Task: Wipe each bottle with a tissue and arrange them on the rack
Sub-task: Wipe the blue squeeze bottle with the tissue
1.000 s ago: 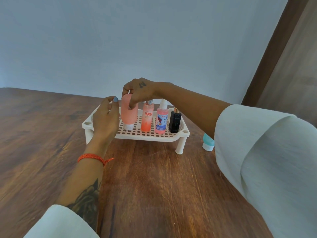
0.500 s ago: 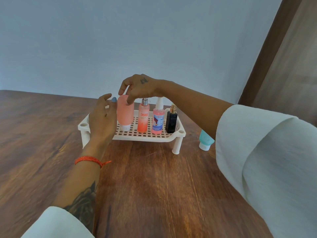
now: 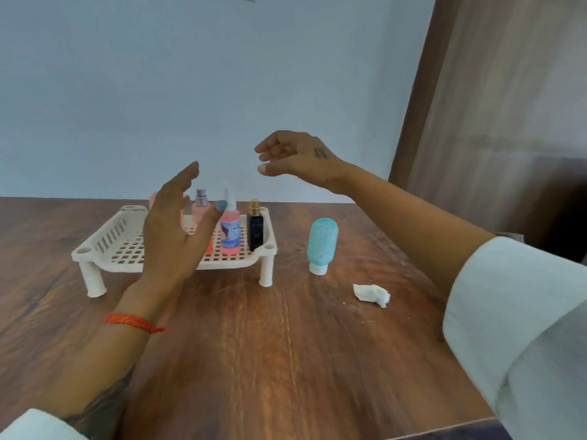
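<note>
A white slatted rack (image 3: 111, 246) on short legs stands on the wooden table. On it stand a black bottle with a gold cap (image 3: 255, 230), a pink bottle with a white nozzle (image 3: 230, 230), an orange-pink spray bottle (image 3: 200, 206) and a salmon tube (image 3: 153, 198), the last two partly hidden by my left hand (image 3: 173, 233). That hand hovers in front of the rack, fingers straight, holding nothing. My right hand (image 3: 293, 157) floats above the rack's right end, fingers loosely bent and empty. A teal tube (image 3: 322, 242) stands cap-down right of the rack. A crumpled tissue (image 3: 371, 294) lies near it.
The table's right edge (image 3: 438, 281) runs diagonally past the tissue, with a brown door frame (image 3: 413, 122) and curtain beyond. A pale wall (image 3: 190, 90) rises behind the table.
My right hand has let go of the salmon tube and lifted up to the right. My left hand has drawn back from the rack. The view has tilted, revealing the tissue.
</note>
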Tool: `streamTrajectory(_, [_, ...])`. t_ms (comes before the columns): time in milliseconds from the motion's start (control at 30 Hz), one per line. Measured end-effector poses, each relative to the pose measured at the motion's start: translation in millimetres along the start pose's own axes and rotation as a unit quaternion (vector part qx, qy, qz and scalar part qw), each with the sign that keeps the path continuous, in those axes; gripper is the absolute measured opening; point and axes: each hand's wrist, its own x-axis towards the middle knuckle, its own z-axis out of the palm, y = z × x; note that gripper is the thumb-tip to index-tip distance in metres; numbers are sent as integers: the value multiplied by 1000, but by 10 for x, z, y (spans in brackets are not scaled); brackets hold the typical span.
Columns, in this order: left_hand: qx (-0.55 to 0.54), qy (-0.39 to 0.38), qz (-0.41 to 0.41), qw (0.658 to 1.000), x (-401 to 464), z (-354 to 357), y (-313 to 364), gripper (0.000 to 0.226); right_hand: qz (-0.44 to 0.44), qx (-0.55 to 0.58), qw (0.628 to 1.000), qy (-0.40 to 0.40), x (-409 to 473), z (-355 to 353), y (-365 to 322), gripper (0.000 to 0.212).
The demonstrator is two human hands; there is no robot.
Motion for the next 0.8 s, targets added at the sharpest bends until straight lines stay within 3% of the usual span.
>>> streamTrajectory(167, [-36, -86, 46, 995, -78, 427, 438, 62, 24, -6, 998, 65, -434, -243, 387, 34])
streamTrajectory(467, [-37, -196, -8, 980, -475, 1147, 661, 76, 90, -2, 991, 98, -983, -49, 1062, 56])
streamTrajectory(633, [6, -235, -13, 972, -671, 1228, 428, 83, 132, 89, 985, 66, -1091, 166, 1267, 51])
streamTrajectory(800, [-3, -276, -16, 961, -694, 1245, 342, 93, 136, 61, 986, 69, -1080, 265, 1338, 35])
